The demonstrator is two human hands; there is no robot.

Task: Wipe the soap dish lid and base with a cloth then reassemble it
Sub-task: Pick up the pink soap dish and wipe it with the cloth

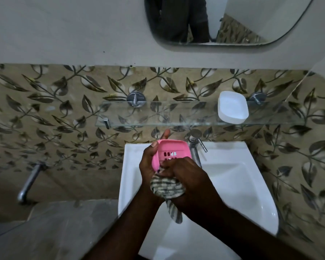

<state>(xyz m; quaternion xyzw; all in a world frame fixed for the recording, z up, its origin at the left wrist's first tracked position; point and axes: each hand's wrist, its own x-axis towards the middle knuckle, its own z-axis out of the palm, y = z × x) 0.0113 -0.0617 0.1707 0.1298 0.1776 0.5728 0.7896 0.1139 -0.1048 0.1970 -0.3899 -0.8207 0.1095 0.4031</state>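
Both forearms reach forward over the white wash basin (233,184), and the hands meet above its back left part. The right hand (184,177) is closed around a bunched striped cloth (167,186), its fingers curled and pushing the cloth into the near end of the pink soap dish base (174,148). A tail of cloth hangs down below the right wrist, over the bowl. The left hand (148,166) grips the pink base from its left side, thumb hooked over the near left rim and fingers wrapped behind it, one fingertip showing above the far edge. The base is tilted with its open side toward the camera, so its slotted floor shows.

Right of the hands the bowl is open out to its curved rim. Just beyond and to the right of the hands stands the chrome tap (195,145), close to the right edge of the pink base. Above the hands runs a glass shelf (158,113). The white soap dish lid (232,106) lies on the shelf, well to the right of the hands, its near edge at the front edge of the shelf. The stretch of shelf directly above the hands is bare glass. Farthest up hangs a mirror (251,19).
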